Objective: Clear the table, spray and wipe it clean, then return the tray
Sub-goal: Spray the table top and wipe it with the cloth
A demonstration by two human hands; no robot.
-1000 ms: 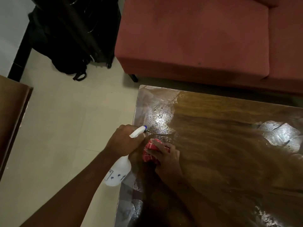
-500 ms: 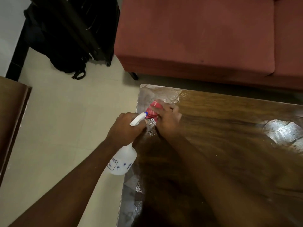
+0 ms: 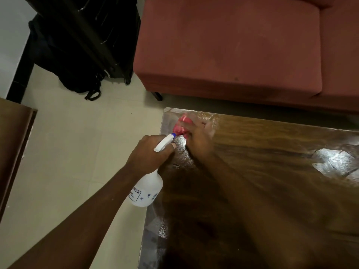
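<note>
A glossy brown wooden table (image 3: 272, 171) fills the lower right. My left hand (image 3: 149, 152) grips the neck and trigger of a white spray bottle (image 3: 147, 189), held at the table's left edge with its blue-tipped nozzle pointing over the tabletop. My right hand (image 3: 198, 140) presses a bunched red cloth (image 3: 180, 128) onto the table near its far left corner; the hand and cloth are motion-blurred. A wet, shiny patch lies just beside the nozzle. No tray is in view.
A red sofa (image 3: 242, 45) stands right behind the table. A black suitcase (image 3: 87, 35) and a black bag (image 3: 77, 82) sit on the pale tiled floor at upper left. A brown wooden piece of furniture (image 3: 13, 142) is at the left edge.
My right hand has pushed the red cloth away from me, from beside the bottle toward the table's far left corner. My left hand has stayed about where it was with the bottle.
</note>
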